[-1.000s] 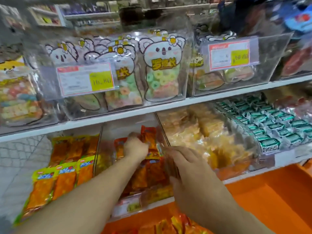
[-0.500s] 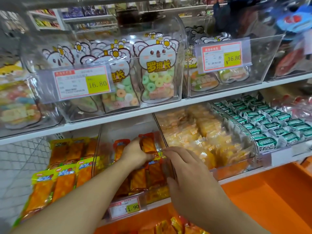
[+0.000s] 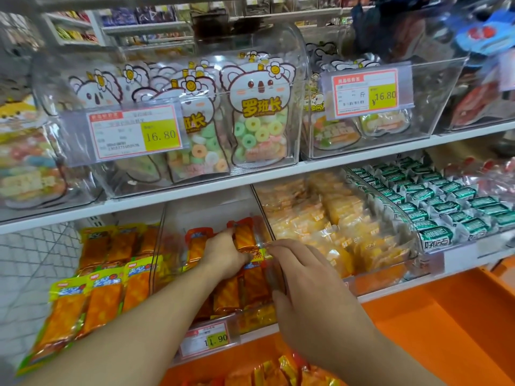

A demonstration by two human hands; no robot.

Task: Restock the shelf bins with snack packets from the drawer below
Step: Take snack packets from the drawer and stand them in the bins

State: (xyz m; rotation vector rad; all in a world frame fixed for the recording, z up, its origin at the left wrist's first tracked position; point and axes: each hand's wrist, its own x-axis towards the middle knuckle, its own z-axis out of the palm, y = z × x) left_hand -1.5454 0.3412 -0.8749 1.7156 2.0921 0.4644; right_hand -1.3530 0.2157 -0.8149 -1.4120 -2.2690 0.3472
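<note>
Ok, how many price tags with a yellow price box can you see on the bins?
3. One price tag is on the upper left bin, one on the upper right bin, one on the lower bin below the left hand. Others may be hidden.

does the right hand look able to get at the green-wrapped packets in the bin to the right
Probably yes. The right hand rests at the orange packets bin, and the green-wrapped packets lie in an open-topped bin further right, with only the yellow packets between.
</note>
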